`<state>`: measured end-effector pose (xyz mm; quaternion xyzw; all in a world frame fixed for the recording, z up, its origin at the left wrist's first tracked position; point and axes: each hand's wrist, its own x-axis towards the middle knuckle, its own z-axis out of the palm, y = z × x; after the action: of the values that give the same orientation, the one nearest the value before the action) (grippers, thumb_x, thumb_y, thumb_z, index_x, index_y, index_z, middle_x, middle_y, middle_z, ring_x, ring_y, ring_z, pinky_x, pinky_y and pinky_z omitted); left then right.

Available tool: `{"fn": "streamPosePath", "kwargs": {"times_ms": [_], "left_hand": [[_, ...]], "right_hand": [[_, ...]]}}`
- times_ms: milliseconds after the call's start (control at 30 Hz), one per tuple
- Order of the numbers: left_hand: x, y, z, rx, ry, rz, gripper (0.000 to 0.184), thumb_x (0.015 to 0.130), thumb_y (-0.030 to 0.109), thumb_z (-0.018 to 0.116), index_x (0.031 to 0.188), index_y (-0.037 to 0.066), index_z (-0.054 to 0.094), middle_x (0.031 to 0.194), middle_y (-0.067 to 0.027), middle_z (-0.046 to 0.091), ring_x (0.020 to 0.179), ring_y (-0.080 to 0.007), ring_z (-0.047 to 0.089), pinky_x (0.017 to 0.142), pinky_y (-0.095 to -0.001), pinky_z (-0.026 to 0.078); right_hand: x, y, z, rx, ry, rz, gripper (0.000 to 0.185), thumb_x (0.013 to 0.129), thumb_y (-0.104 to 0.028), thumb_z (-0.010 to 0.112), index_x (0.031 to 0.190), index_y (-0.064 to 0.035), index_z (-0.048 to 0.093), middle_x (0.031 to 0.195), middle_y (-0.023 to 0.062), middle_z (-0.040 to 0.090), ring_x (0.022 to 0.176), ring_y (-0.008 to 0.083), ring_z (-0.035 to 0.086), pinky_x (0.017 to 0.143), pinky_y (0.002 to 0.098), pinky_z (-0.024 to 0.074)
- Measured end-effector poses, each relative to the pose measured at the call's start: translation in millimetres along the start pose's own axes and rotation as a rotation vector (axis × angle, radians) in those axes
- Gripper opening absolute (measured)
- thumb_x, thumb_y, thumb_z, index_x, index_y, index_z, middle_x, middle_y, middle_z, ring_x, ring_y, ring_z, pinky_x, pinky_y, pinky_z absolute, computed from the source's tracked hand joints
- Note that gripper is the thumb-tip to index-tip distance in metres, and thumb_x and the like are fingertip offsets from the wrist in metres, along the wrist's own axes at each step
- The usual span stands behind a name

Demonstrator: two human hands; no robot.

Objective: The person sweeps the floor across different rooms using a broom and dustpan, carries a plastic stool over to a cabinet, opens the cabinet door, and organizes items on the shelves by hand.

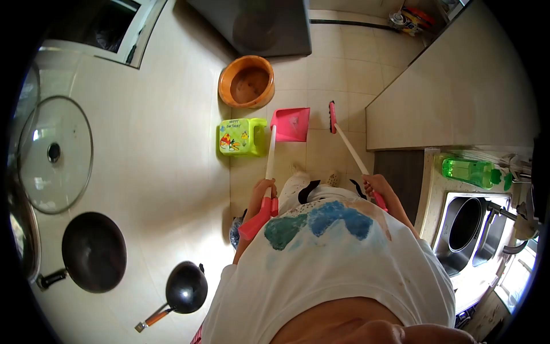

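Observation:
My left hand (pixel 262 194) is wrapped round the long handle of a pink dustpan (pixel 295 131). The handle is white, with a pink grip at its upper end, and the pan rests on the tiled floor beside a green stool. In my right hand (pixel 376 186) is the white handle of a broom (pixel 349 148), whose pink end shows below my fingers. The narrow pink broom head with dark bristles is at floor level, right of the dustpan and apart from it.
A green stool (pixel 236 137) and a brown wooden tub (pixel 247 81) stand left of the dustpan. Pans (pixel 93 252) and a glass lid (pixel 54 155) hang on the left wall. At right are a cabinet (pixel 452 92), a sink (pixel 452 261) and a green bottle (pixel 467 172).

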<state>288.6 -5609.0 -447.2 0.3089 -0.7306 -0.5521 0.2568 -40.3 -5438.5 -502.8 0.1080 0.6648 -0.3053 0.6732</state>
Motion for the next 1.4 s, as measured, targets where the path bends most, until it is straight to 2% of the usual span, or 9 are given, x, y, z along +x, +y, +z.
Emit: {"fn": "streamPosePath", "kwargs": {"times_ms": [433, 533, 667, 733, 967, 1167, 1267, 1367, 1400], "left_hand": [[191.0, -38.2, -57.4, -0.312, -0.1, -0.062, 0.017, 0.07, -0.001, 0.031, 0.082, 0.0, 0.043, 0.052, -0.0063, 0.037, 0.035, -0.0136, 0.04, 0.033, -0.024, 0.034], [227.3, -53.8, -71.4, -0.593, -0.179, -0.551, 0.014, 0.074, 0.0, 0.03, 0.083, 0.001, 0.041, 0.061, -0.0048, 0.039, 0.04, -0.0119, 0.039, 0.04, -0.023, 0.034], [257.6, -76.3, -84.7, -0.558, -0.29, -0.558, 0.013, 0.075, 0.001, 0.03, 0.081, 0.001, 0.042, 0.061, -0.0049, 0.04, 0.04, -0.012, 0.04, 0.038, -0.023, 0.034], [268.3, -81.1, -85.9, -0.559, -0.266, -0.63, 0.01, 0.077, 0.003, 0.033, 0.08, 0.002, 0.042, 0.061, -0.0047, 0.041, 0.04, -0.0122, 0.042, 0.037, -0.0233, 0.034], [302.0, -108.3, -83.4, -0.627, -0.126, -0.901, 0.022, 0.072, 0.019, 0.047, 0.059, 0.002, 0.04, 0.049, -0.007, 0.043, 0.035, -0.0196, 0.046, 0.033, -0.0301, 0.039], [322.2, -162.8, -83.4, -0.927, -0.09, -1.103, 0.021, 0.075, 0.02, 0.047, 0.06, 0.006, 0.041, 0.048, -0.0051, 0.043, 0.036, -0.0166, 0.045, 0.032, -0.027, 0.035], [332.8, -159.5, -79.3, -0.854, -0.002, -1.061, 0.022, 0.078, 0.023, 0.044, 0.062, 0.009, 0.04, 0.046, -0.002, 0.04, 0.032, -0.0139, 0.037, 0.031, -0.0247, 0.029], [329.4, -149.3, -68.8, -0.306, -0.072, -0.55, 0.02, 0.078, 0.028, 0.041, 0.072, 0.01, 0.043, 0.054, -0.0032, 0.047, 0.036, -0.0123, 0.039, 0.032, -0.0222, 0.029], [343.9, -149.9, -72.5, -0.574, -0.021, -0.985, 0.02, 0.078, 0.029, 0.042, 0.081, 0.01, 0.045, 0.062, -0.005, 0.051, 0.038, -0.0112, 0.04, 0.036, -0.0227, 0.032]], "right_hand": [[31.1, -59.9, 15.5, -0.459, 0.364, -0.47, 0.036, 0.071, -0.033, 0.053, 0.055, -0.0003, 0.053, 0.046, 0.0061, 0.047, 0.038, 0.0141, 0.042, 0.038, 0.0268, 0.0332], [32.8, -95.3, 26.1, -0.463, 0.4, -0.364, 0.038, 0.07, -0.036, 0.054, 0.057, 0.0004, 0.055, 0.048, 0.0069, 0.048, 0.041, 0.0142, 0.044, 0.04, 0.027, 0.0337], [50.4, -126.3, 34.6, -0.346, 0.394, -0.356, 0.039, 0.067, -0.037, 0.056, 0.059, 0.0004, 0.056, 0.05, 0.0071, 0.05, 0.044, 0.0136, 0.046, 0.041, 0.0259, 0.0341], [59.0, -137.3, 29.1, -0.403, 0.26, -0.267, 0.027, 0.073, -0.023, 0.053, 0.094, -0.0074, 0.055, 0.069, 0.0048, 0.057, 0.059, 0.0126, 0.051, 0.057, 0.0239, 0.0399], [33.3, -218.2, 69.7, -0.094, 0.304, -0.132, 0.023, 0.075, -0.025, 0.051, 0.086, -0.0047, 0.056, 0.062, 0.0002, 0.049, 0.049, 0.0081, 0.042, 0.045, 0.02, 0.033], [67.1, -271.7, 65.6, -0.11, 0.133, -0.562, 0.024, 0.076, -0.023, 0.05, 0.087, -0.0042, 0.058, 0.059, 0.0027, 0.05, 0.047, 0.0097, 0.043, 0.042, 0.0221, 0.0349], [95.8, -307.4, 41.9, -0.088, -0.091, -0.229, 0.022, 0.076, -0.022, 0.05, 0.09, -0.0069, 0.059, 0.069, 0.0034, 0.053, 0.052, 0.011, 0.047, 0.048, 0.0222, 0.0392], [148.0, -330.4, 19.6, -0.707, -0.219, -0.826, 0.019, 0.07, -0.017, 0.053, 0.088, -0.0135, 0.059, 0.077, 0.0029, 0.058, 0.068, 0.0148, 0.053, 0.066, 0.0253, 0.0431], [157.5, -341.9, 17.3, -0.875, -0.231, -0.859, 0.017, 0.07, -0.017, 0.054, 0.085, -0.0108, 0.06, 0.075, 0.0038, 0.058, 0.064, 0.0148, 0.053, 0.062, 0.0252, 0.0431]]}}
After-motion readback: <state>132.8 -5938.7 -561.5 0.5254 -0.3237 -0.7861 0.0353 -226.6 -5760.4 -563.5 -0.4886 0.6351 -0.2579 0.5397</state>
